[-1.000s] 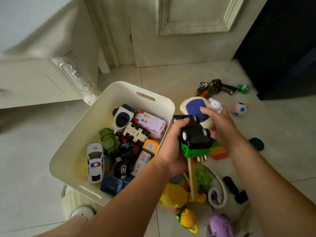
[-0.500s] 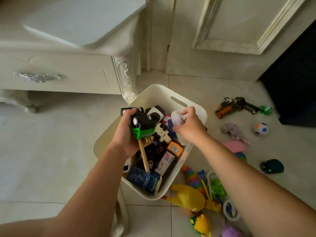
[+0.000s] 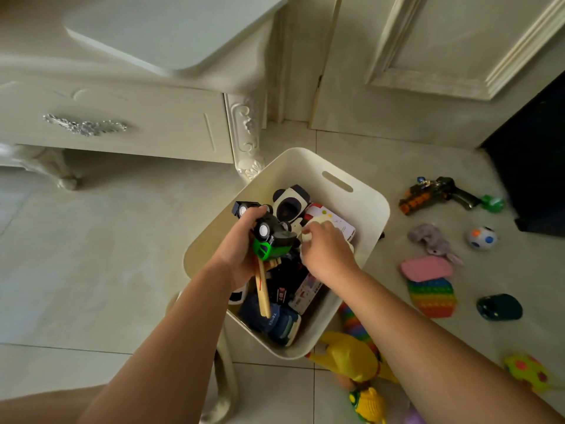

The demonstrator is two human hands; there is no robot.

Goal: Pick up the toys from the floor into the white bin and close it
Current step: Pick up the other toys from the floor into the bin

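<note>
The white bin (image 3: 371,215) stands on the tiled floor, filled with toy cars and other toys. Over it, my left hand (image 3: 237,255) grips a black and green toy truck (image 3: 272,240) together with a wooden stick toy (image 3: 263,293) that hangs down into the bin. My right hand (image 3: 324,252) is beside it, low over the bin, closed on a white toy (image 3: 307,237) that is mostly hidden by the fingers. On the floor to the right lie a toy gun (image 3: 434,195), a grey plush (image 3: 432,241), a spotted ball (image 3: 480,238) and a rainbow pop toy (image 3: 432,295).
A pink piece (image 3: 426,268), a dark green toy (image 3: 499,306), a yellow rubber chicken (image 3: 351,356) and further small toys lie around the bin's right and near side. A cream cabinet (image 3: 122,123) stands left, a door (image 3: 428,56) behind, dark furniture (image 3: 535,154) at right.
Both hands carried their toys left from the floor pile to over the bin and lowered them toward its contents. The view swung left.
</note>
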